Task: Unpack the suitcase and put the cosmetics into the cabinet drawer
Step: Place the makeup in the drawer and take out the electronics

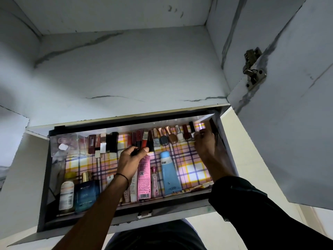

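The cabinet drawer (43, 177) is pulled out below me, lined with checked paper and holding several cosmetics. My left hand (130, 159) is over its middle and grips a small dark tube (135, 151). My right hand (204, 141) reaches to the back right corner and pinches a nail polish bottle (193, 133) at the end of a row of nail polish bottles (172, 137). Lipsticks (142, 139) stand along the back. A blue tube (169, 175), a pink box (144, 179) and a blue perfume bottle (87, 192) lie toward the front.
The open cabinet door (292, 105) with its metal hinge (253, 69) hangs at the right. A white marbled shelf (126, 73) sits just above the drawer. A clear plastic case (64, 144) fills the drawer's back left corner. The suitcase is out of sight.
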{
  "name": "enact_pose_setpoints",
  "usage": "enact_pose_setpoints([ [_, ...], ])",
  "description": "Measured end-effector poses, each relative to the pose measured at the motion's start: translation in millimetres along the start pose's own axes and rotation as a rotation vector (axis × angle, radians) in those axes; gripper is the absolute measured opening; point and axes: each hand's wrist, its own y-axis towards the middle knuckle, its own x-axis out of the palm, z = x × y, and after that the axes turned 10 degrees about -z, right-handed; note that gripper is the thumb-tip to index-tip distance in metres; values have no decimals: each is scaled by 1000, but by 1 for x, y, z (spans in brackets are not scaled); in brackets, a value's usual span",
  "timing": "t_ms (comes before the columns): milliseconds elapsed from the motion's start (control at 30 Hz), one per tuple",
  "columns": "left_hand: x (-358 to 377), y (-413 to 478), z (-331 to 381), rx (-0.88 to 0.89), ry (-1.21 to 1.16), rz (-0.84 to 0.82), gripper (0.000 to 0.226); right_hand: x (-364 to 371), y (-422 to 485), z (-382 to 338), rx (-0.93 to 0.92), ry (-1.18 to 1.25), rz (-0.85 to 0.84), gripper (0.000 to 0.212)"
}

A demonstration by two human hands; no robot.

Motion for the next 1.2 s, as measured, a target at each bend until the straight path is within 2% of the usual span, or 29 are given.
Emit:
enact_pose_setpoints([
  [100, 0, -1, 1, 17, -12, 7, 24, -2, -21, -15, 35, 37, 186, 31],
  [167, -1, -2, 1, 41, -22, 17, 21, 2, -40, -31, -96, 82, 248, 25],
  [200, -1, -3, 1, 49, -18, 14, 22, 6, -49, -39, -178, 120, 190, 20],
  [267, -4, -5, -1, 70, 10, 5, 23, 19, -65, -57, -274, 214, -96, 12],
  [333, -10, -6, -3, 78, 38, -12, 21, 37, -73, -70, -284, 238, -389, 14],
  [367, -11, -7, -4, 84, 50, -23, 21, 46, -74, -75, -284, 211, -466, 18],
  [433, -17, -10, -6, 94, 69, -31, 21, 63, -74, -82, -272, 212, -550, 21],
  [567, -33, -20, -9, 98, 56, -61, 23, 82, -75, -87, -200, 307, -694, 10],
  [667, -45, -28, -11, 88, 54, -70, 25, 89, -79, -91, -201, 356, -785, 13],
  [767, -54, -34, -12, 64, 31, -83, 23, 95, -82, -92, -173, 418, -808, 19],
  [867, -65, -38, -13, 16, -33, -95, 15, 103, -80, -91, -121, 507, -782, 14],
  [1033, -84, -34, -21, -37, -123, -7, 16, 114, -83, -96, -62, 603, -773, 12],
  [1200, -84, -26, -22, -44, -185, 64, 7, 122, -85, -104, -146, 556, -703, 28],
])
